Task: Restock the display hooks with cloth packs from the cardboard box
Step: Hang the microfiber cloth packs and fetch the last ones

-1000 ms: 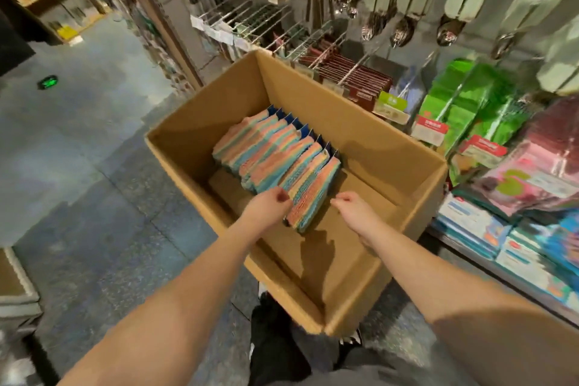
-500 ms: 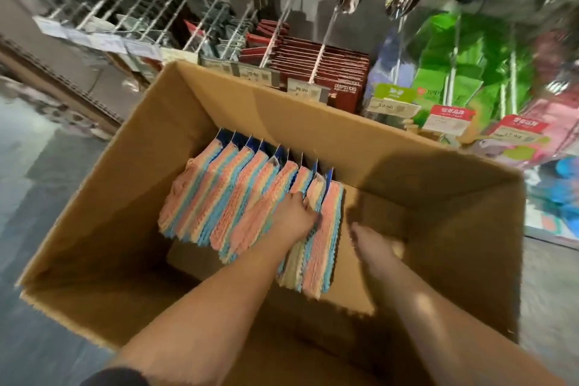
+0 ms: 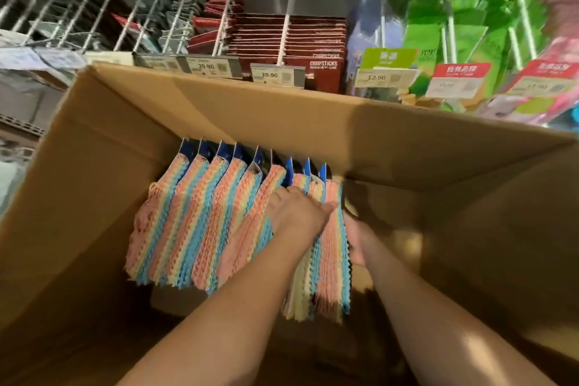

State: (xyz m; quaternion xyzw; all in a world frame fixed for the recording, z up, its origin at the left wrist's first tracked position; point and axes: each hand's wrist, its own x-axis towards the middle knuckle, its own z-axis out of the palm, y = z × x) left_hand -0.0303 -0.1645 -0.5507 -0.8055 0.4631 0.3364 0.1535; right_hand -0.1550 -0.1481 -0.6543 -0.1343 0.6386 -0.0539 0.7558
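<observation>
An open cardboard box (image 3: 282, 110) fills the view. A row of cloth packs (image 3: 200, 222), striped pink, blue and yellow with blue header cards, stands on edge inside it. My left hand (image 3: 297, 213) lies over the top of the row, fingers curled onto the rightmost few packs (image 3: 332, 276). My right hand (image 3: 357, 238) presses against the right face of those same packs, partly hidden behind them. The two hands squeeze these packs between them. White display hooks (image 3: 94, 9) stick out from the wall above the box's far edge.
Red chopstick packs (image 3: 313, 41) hang on a hook behind the box with price tags (image 3: 269, 74) in front. Green packs (image 3: 454, 25) and pink packs (image 3: 551, 78) hang to the right. The box's right half shows bare cardboard floor (image 3: 438, 229).
The camera has leaned closer over the box. My left hand slid right along the pack tops, and my right hand moved in against the rightmost packs.
</observation>
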